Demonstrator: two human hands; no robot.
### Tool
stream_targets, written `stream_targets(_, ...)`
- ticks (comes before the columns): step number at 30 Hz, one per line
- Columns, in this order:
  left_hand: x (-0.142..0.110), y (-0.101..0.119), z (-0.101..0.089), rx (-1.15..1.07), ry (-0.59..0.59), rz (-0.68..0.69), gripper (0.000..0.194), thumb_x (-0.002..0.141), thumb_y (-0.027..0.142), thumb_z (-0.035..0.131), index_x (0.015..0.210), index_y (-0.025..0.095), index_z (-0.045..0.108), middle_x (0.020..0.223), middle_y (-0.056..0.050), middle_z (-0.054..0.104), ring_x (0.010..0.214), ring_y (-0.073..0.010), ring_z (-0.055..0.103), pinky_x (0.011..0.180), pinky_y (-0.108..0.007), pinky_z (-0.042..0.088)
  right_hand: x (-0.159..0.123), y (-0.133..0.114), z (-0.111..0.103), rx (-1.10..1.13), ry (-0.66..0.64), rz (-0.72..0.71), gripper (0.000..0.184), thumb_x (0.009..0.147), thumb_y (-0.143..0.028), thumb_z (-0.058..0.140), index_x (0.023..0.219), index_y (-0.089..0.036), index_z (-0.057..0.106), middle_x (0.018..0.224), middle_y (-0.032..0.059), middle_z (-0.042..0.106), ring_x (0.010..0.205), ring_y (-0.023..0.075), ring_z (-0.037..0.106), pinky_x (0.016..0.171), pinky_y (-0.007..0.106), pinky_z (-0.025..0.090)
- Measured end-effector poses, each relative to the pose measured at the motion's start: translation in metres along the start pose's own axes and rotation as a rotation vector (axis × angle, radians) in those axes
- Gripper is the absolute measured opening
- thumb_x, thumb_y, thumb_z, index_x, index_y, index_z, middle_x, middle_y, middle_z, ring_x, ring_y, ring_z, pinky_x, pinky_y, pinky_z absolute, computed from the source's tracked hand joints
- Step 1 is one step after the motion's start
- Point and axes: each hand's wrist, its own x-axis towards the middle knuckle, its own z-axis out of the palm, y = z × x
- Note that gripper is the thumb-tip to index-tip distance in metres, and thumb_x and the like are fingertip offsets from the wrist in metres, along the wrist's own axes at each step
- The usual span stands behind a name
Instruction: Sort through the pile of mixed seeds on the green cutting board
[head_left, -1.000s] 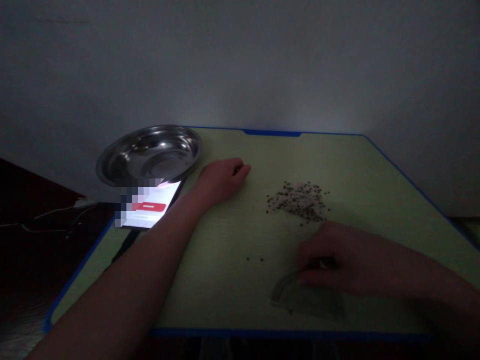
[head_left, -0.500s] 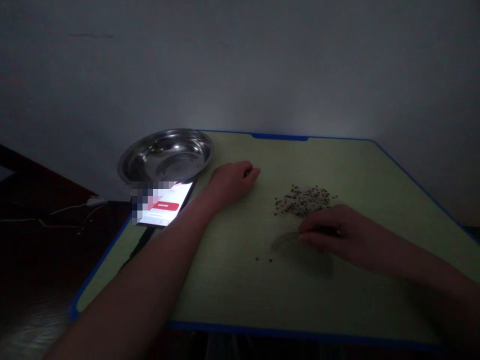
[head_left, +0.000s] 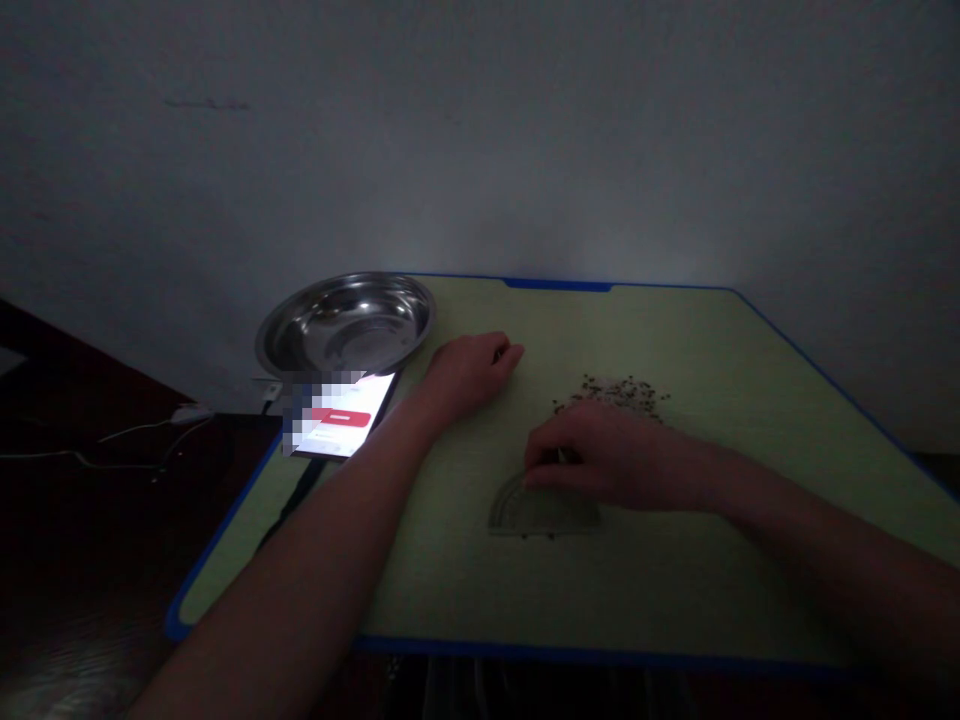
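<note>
At the far left, a pale cable is trailing low, beside the bench. On the bench's far left corner a metal bowl is sitting, its inner wall showing bright reflections; that corner spot is probably keeping it out of the working area. Just in front of it, a phone is lying screen up and lit, likely so that it can be seen. The left hand is resting right of the phone, its fingers closing in a loose curl with nothing showing in them; perhaps it is simply steadying the arm. In the middle, a clear half-round protractor is pointing its straight edge towards the person, two dark bits showing at that edge. The right hand is pinching it by the curved side, seemingly leaving the straight edge free. Whether it is touching the bench I cannot tell. Beyond this hand, a pile of pale and dark grains is lying loose on the bench, partly hidden.
</note>
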Motion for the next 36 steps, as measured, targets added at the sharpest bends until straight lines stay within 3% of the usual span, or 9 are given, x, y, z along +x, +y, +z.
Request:
stream_targets(6, 0.001, 0.0, 0.001, 0.007, 0.011, -0.005, 0.04, 0.094, 0.045, 0.034, 0.09, 0.02, 0.065, 0.086, -0.007, 0.069, 0.072, -0.0196, 0.058, 0.064, -0.031, 0.038, -0.025, -0.005, 0.015, 0.169, -0.151, 0.025, 0.022, 0.089, -0.034, 0.057, 0.082, -0.018, 0.071, 0.069, -0.0001, 0.066, 0.06, 0.0115, 0.056, 0.056, 0.023, 0.038)
stream_targets(14, 0.0, 0.0, 0.0, -0.007, 0.01, 0.001, 0.039, 0.094, 0.044, 0.035, 0.087, 0.02, 0.065, 0.084, -0.007, 0.068, 0.071, -0.0187, 0.057, 0.062, -0.03, 0.036, -0.046, -0.014, 0.015, 0.208, -0.153, 0.079, 0.023, 0.089, -0.035, 0.057, 0.079, -0.019, 0.07, 0.07, 0.0, 0.065, 0.065, 0.0125, 0.056, 0.057, 0.023, 0.039)
stream_targets(19, 0.001, -0.002, 0.001, 0.014, 0.025, 0.018, 0.041, 0.094, 0.045, 0.033, 0.088, 0.019, 0.065, 0.082, -0.007, 0.069, 0.069, -0.0188, 0.057, 0.06, -0.03, 0.035, -0.049, -0.007, 0.005, 0.207, -0.03, 0.155, 0.024, 0.09, -0.037, 0.056, 0.081, -0.019, 0.068, 0.067, -0.0021, 0.063, 0.058, 0.0103, 0.052, 0.051, 0.022, 0.035)
stream_targets(27, 0.0, 0.001, -0.006, 0.025, -0.026, -0.032, 0.039, 0.094, 0.044, 0.034, 0.088, 0.02, 0.064, 0.087, -0.007, 0.071, 0.074, -0.0197, 0.061, 0.061, -0.029, 0.035, -0.027, 0.001, 0.018, 0.03, 0.139, 0.101, 0.021, 0.088, -0.03, 0.055, 0.078, -0.017, 0.069, 0.067, 0.0015, 0.065, 0.059, 0.0114, 0.054, 0.056, 0.024, 0.035)
stream_targets(32, 0.001, 0.0, -0.006, 0.013, -0.043, -0.058, 0.039, 0.093, 0.043, 0.034, 0.087, 0.019, 0.064, 0.086, -0.007, 0.07, 0.073, -0.0183, 0.06, 0.062, -0.028, 0.035, -0.035, 0.03, 0.0, -0.065, 0.276, 0.234, 0.02, 0.088, -0.024, 0.055, 0.072, -0.018, 0.066, 0.062, -0.0002, 0.062, 0.055, 0.0107, 0.051, 0.054, 0.024, 0.032)
stream_targets(36, 0.002, -0.002, -0.004, 0.015, -0.048, -0.058, 0.039, 0.093, 0.043, 0.035, 0.087, 0.019, 0.064, 0.086, -0.007, 0.07, 0.072, -0.0192, 0.06, 0.061, -0.029, 0.035, -0.054, 0.061, -0.016, -0.127, 0.362, 0.336, 0.025, 0.091, -0.03, 0.052, 0.075, -0.018, 0.067, 0.064, 0.001, 0.062, 0.056, 0.0122, 0.051, 0.054, 0.025, 0.033)
